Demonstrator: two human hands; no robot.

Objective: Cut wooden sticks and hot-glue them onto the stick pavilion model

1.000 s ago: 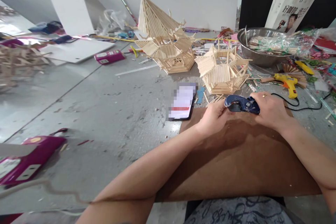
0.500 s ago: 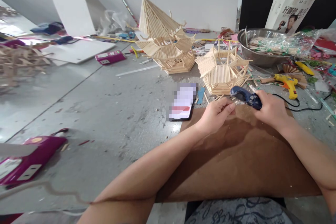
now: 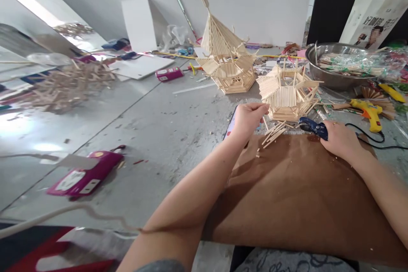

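My left hand (image 3: 248, 120) is raised over the phone (image 3: 230, 125), covering most of it. Thumb and fingertips are pinched together; whatever they hold is too small to make out. Just beyond them stands a small roofless pavilion model (image 3: 287, 97) built of thin wooden sticks. Several loose sticks (image 3: 274, 133) lie in front of it, with small cut bits (image 3: 258, 153) nearby. My right hand (image 3: 341, 138) is closed around a dark blue hand cutter (image 3: 312, 126), its head pointing left, near the far edge of the brown board (image 3: 306, 195).
A taller stick pavilion (image 3: 231, 63) with a pointed roof stands behind. Right are a yellow glue gun (image 3: 369, 112) with a black cable and a metal bowl (image 3: 331, 77) of wrapped sticks. Purple power strips (image 3: 86, 174) and a blurred stick pile (image 3: 73, 85) lie left.
My left hand has moved left, away from the cutter, up beside the small pavilion and over the phone. The loose sticks now show fully. The view has turned left.
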